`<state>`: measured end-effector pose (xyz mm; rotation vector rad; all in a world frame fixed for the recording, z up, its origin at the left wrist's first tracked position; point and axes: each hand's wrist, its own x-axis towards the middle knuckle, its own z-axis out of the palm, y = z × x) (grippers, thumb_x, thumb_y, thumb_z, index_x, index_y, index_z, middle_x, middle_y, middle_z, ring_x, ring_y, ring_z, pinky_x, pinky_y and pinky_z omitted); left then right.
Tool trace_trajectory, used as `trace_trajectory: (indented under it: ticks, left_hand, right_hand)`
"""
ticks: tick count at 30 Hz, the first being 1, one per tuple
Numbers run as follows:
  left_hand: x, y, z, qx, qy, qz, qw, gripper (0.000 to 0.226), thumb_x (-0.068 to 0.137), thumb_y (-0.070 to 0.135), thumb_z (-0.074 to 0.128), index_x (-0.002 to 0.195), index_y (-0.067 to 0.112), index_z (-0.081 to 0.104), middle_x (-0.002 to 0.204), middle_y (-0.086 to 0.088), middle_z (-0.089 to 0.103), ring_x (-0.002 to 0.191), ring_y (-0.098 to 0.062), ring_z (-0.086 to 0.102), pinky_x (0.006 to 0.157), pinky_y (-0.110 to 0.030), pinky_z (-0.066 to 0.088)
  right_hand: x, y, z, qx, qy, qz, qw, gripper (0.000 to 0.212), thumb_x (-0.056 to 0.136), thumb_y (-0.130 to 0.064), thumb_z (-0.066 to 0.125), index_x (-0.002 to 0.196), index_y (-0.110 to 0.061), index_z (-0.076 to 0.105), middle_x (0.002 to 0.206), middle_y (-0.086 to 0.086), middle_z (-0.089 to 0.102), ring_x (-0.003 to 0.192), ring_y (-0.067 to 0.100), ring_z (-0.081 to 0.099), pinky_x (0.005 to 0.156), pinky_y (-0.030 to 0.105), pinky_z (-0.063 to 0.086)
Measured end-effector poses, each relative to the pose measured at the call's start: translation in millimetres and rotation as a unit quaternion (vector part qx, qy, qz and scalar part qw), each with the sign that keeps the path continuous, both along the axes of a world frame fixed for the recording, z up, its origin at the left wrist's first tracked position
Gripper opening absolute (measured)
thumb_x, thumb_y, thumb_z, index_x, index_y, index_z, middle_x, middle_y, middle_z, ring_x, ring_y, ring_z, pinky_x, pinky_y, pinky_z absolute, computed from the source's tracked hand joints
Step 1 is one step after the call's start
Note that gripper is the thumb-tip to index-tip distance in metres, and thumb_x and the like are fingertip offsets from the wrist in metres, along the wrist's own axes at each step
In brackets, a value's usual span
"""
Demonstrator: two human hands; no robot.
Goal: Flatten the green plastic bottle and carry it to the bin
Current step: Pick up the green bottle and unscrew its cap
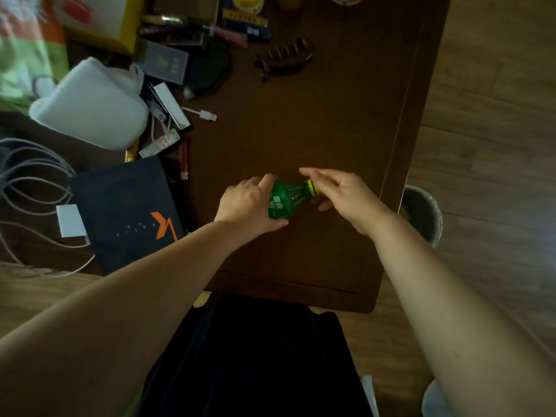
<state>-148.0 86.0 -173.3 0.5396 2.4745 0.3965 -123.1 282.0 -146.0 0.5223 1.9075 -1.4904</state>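
The green plastic bottle (284, 200) lies on its side on the dark wooden table (331, 115), its yellow cap (313, 188) pointing right. My left hand (248, 206) is wrapped around the bottle's body and base, which is mostly hidden under the fingers. My right hand (343, 191) is at the cap end, thumb and fingers around the cap, the other fingers spread. The bin (421, 215) stands on the floor just past the table's right edge, lined with a bag.
The left side of the table is cluttered: a white pouch (93, 106), a dark box with an orange mark (129, 212), grey cables (30, 182), a USB plug (207, 115), a brown hair claw (284, 58). Wooden floor lies to the right.
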Motion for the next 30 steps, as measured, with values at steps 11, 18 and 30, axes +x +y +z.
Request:
trace_trajectory:
  ticks: [11, 18, 30]
  left_hand:
    - [-5, 17, -32, -0.058, 0.144, -0.052, 0.987, 0.104, 0.060, 0.083, 0.041, 0.142, 0.021, 0.022, 0.149, -0.010, 0.034, 0.141, -0.028, 0.021, 0.110, -0.056, 0.006]
    - [-1, 20, -36, -0.045, 0.144, -0.042, 0.988, 0.101, 0.066, 0.081, 0.039, 0.145, 0.025, 0.013, 0.154, -0.012, 0.025, 0.142, -0.028, 0.021, 0.110, -0.056, 0.008]
    - [-6, 19, -37, -0.056, 0.112, -0.056, 0.990, 0.104, 0.064, 0.082, 0.039, 0.145, 0.023, 0.011, 0.153, -0.009, 0.028, 0.142, -0.026, 0.023, 0.111, -0.056, 0.013]
  right_hand:
    - [-7, -29, -35, 0.224, 0.055, -0.041, 0.972, 0.032, 0.099, -0.016, 0.038, 0.124, -0.017, 0.059, 0.131, 0.002, 0.051, 0.119, 0.014, 0.048, 0.091, 0.020, 0.037]
    - [-9, -48, -53, 0.258, 0.079, -0.106, 0.957, 0.026, 0.097, -0.015, 0.039, 0.108, -0.019, 0.063, 0.106, -0.010, 0.049, 0.102, 0.006, 0.051, 0.082, 0.019, 0.041]
    - [-11, -15, -41, 0.215, -0.060, -0.096, 0.970, 0.033, 0.095, -0.049, 0.039, 0.080, -0.028, 0.059, 0.083, -0.002, 0.063, 0.071, 0.013, 0.062, 0.063, 0.031, 0.052]
